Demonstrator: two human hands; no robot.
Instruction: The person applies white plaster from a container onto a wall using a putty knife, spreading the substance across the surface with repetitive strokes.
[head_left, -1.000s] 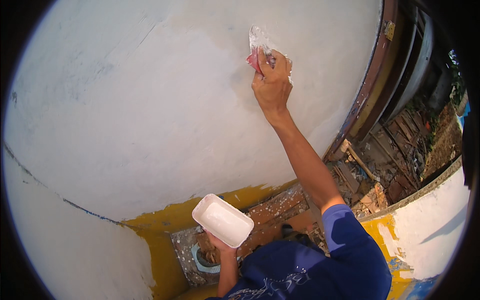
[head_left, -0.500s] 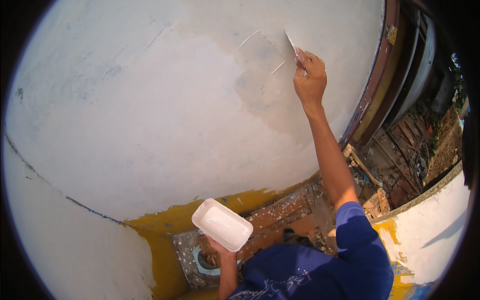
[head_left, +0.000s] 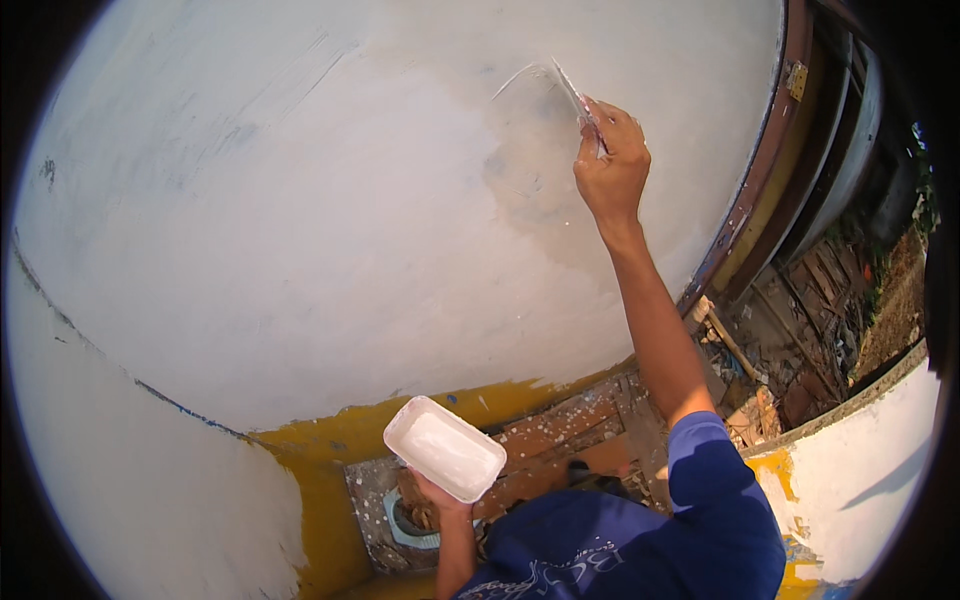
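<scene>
High on the white wall [head_left: 320, 230], my right hand [head_left: 612, 160] grips a putty knife [head_left: 572, 88], its thin blade edge against the surface. A damp grey patch [head_left: 540, 150] of fresh filler spreads beside and below the blade, and a thin curved ridge runs left from its tip. Low in front of me, my left hand [head_left: 440, 494] holds a white rectangular tub [head_left: 445, 447] from underneath. Smooth white filler coats the inside of the tub. Most of the left fingers are hidden under it.
A yellow painted band [head_left: 400, 418] borders the wall's foot. Paint-spattered boards [head_left: 560, 430] and a pale blue object [head_left: 408, 535] lie below. At right are a brown wooden frame [head_left: 745, 200] with a hinge, scattered rubble [head_left: 790, 340] and a low white-and-yellow wall [head_left: 850, 480].
My right hand and the putty knife have shifted slightly left across the patch. Lower ridge marks in the filler are now smoothed away. The tub stays in place.
</scene>
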